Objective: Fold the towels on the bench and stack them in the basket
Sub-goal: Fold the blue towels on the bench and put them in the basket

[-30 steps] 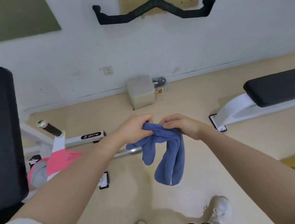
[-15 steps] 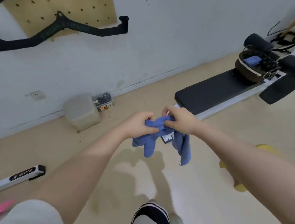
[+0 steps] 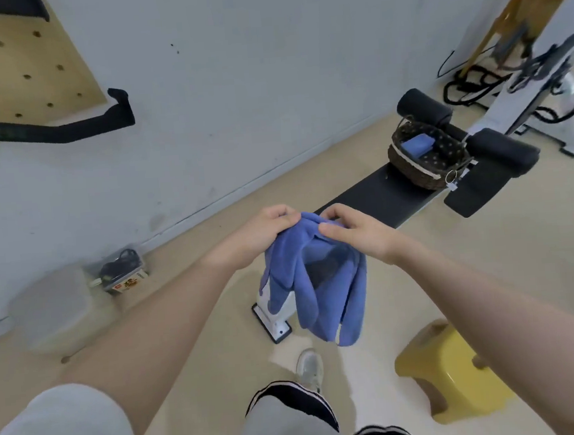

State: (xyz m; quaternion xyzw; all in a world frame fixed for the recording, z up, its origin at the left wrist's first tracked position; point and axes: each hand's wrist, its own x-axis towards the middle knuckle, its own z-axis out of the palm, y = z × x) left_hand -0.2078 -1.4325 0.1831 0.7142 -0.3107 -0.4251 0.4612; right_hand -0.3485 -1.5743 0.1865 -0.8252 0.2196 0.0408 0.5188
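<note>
A blue towel [image 3: 318, 280] hangs bunched in the air in front of me, over the near end of a black bench [image 3: 373, 196]. My left hand [image 3: 263, 234] grips its top edge on the left. My right hand [image 3: 355, 234] pinches the top edge on the right, thumb on the cloth. At the bench's far end stands a dark woven basket [image 3: 426, 168] with a folded blue towel [image 3: 417, 145] inside.
A yellow plastic stool [image 3: 452, 372] stands on the floor at my right. A grey box [image 3: 55, 304] and a small clear case [image 3: 121, 271] sit by the wall on the left. Black foam rollers [image 3: 503, 152] and cables lie beyond the basket. My shoe [image 3: 309, 366] is below the towel.
My view has swung right and forward, bringing the bench and basket closer. Both hands keep hold of the towel, which now hangs more spread out between them.
</note>
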